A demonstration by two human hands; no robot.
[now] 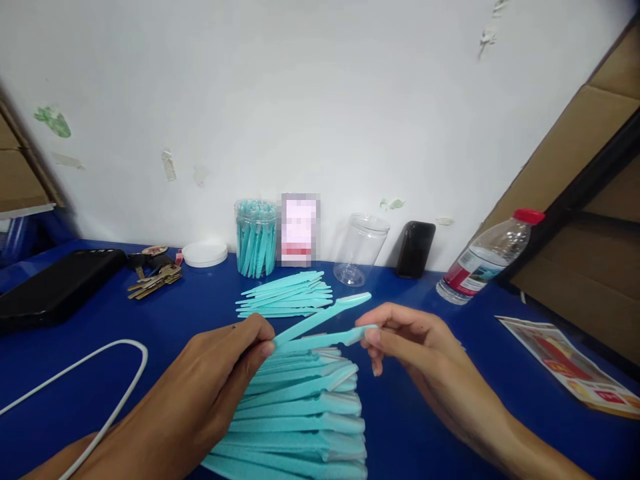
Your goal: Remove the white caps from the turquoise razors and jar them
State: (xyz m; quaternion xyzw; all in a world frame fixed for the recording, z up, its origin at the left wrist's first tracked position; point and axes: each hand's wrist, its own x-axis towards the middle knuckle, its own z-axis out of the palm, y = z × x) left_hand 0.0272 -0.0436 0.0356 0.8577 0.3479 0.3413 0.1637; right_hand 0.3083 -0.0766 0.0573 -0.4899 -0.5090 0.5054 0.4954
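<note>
My left hand (230,373) pinches the handle ends of two turquoise eyebrow razors, which fan apart toward the right. The upper eyebrow razor (325,317) points up and right, its head free. On the lower eyebrow razor (320,342), my right hand (400,337) grips the head end between thumb and fingers. Beneath both hands lies a large stack of eyebrow razors (315,407), heads to the right. Behind it, a smaller loose pile of eyebrow razors (285,295) rests on the table. A clear jar (256,239) packed with eyebrow razors stands against the wall.
An open clear jar (361,250) leans by a black phone (416,249). A water bottle (487,260) tilts at right, near a printed leaflet (570,363). At left are a white lid (205,254), keys (156,277), a black case (60,283) and a white cable (135,373).
</note>
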